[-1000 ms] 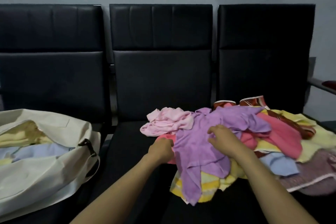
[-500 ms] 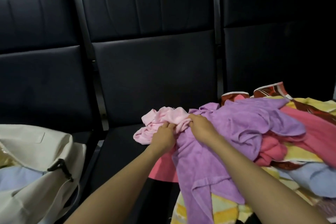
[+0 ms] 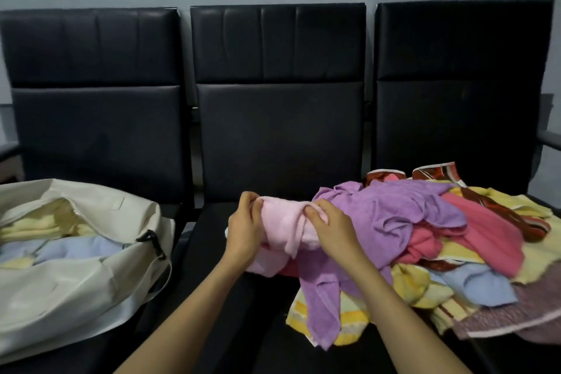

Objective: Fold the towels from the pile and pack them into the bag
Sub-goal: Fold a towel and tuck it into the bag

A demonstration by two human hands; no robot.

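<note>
Both hands have the pale pink towel (image 3: 283, 223) at the pile's (image 3: 473, 240) left edge over the middle seat, the left hand (image 3: 244, 231) pinching its top edge, the right hand (image 3: 332, 229) curled round the bunched cloth. The open bag (image 3: 76, 297) sits well apart on the left seat. Danger here: the pink cloth touches the purple towel (image 3: 394, 215), so a quick pull could drag that off the seat front

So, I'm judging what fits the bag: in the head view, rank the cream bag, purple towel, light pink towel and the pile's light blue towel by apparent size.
1. cream bag.
2. purple towel.
3. light pink towel and light blue towel look alike: one bunched, one partly buried, so unranked.
</note>
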